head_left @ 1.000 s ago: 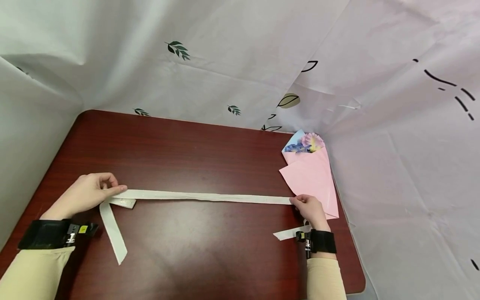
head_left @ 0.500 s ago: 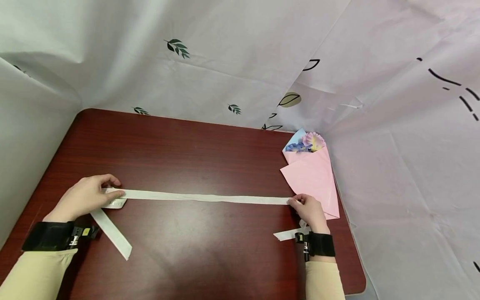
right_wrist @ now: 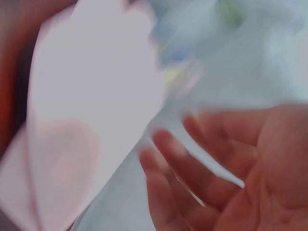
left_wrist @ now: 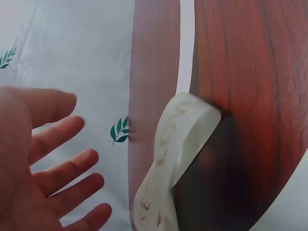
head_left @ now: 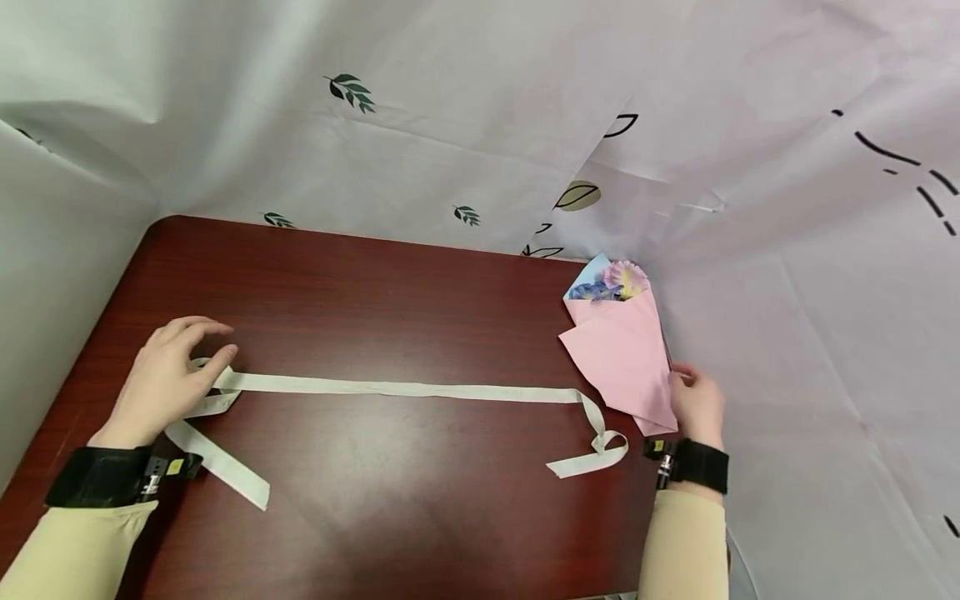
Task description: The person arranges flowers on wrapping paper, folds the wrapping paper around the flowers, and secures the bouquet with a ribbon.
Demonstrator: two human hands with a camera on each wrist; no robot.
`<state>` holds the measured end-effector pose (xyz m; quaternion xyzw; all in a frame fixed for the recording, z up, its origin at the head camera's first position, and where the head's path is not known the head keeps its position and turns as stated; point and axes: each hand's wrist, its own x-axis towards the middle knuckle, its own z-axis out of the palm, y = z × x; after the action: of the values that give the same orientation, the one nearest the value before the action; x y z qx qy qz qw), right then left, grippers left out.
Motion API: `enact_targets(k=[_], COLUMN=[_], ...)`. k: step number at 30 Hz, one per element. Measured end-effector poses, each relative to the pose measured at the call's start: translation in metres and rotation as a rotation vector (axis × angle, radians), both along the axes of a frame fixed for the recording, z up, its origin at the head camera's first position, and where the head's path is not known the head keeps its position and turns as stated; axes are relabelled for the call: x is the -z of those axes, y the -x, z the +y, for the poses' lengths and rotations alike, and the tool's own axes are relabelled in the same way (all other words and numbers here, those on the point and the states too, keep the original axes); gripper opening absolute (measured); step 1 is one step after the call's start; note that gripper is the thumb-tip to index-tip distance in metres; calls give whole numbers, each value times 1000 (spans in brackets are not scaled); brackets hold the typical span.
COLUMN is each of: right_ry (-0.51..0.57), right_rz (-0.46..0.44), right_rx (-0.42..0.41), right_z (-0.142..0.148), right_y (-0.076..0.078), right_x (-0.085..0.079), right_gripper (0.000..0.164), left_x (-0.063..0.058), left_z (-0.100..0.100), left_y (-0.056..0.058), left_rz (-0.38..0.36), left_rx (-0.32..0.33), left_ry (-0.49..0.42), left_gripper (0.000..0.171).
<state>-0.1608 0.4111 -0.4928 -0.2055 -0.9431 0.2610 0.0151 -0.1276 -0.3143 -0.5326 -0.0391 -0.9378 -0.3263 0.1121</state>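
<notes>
A long white ribbon [head_left: 405, 389] lies stretched across the table, with a curled loop at its right end. Its left part is folded back near my left hand [head_left: 161, 379], and gold lettering shows on the looped ribbon [left_wrist: 185, 125] in the left wrist view. The fingers of that hand are spread and hold nothing, just above the ribbon. On the right lies a small bouquet [head_left: 622, 354] in pink paper, with blue and pink flowers at its top. My right hand [head_left: 697, 404] is beside the paper's right edge; in the blurred right wrist view its fingers [right_wrist: 192, 163] are loosely extended, holding nothing.
The dark red-brown table [head_left: 390, 317] is bounded at the back and sides by a pale cloth [head_left: 420, 125] with leaf prints. The cloth on the right hangs close behind my right hand.
My right hand has let go of the ribbon and moved right to the bouquet's edge. My left hand has loosened from the ribbon and lifted slightly. The ribbon's right end now lies curled.
</notes>
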Motion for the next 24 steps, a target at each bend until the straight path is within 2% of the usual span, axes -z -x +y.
enact_targets(k=[2,5,7,16,21,24], right_ry=[9,43,70,157,113,164], right_rz=[-81,-205,-244,-233,-251,-267], right_rx=[49,38,27,3,-7,-2], right_z=[21,38,43,40,35,35], right_y=[4,3,2,7,7,8], right_x=[12,25,30,38,41,41], right_gripper=[46,53,58,78,78,78], left_x=[0,-1,-2,-2,1,4], left_z=[2,6,8,20,22,23], left_y=[-1,-2,-2,0,0,-2], left_rz=[6,14,22,49,68,73], left_rx=[-3,-8,-15,-12,9,22], left_ry=[-10,-20,-28,-40,-46,-57], left_gripper=[32,33,33,35,35,34])
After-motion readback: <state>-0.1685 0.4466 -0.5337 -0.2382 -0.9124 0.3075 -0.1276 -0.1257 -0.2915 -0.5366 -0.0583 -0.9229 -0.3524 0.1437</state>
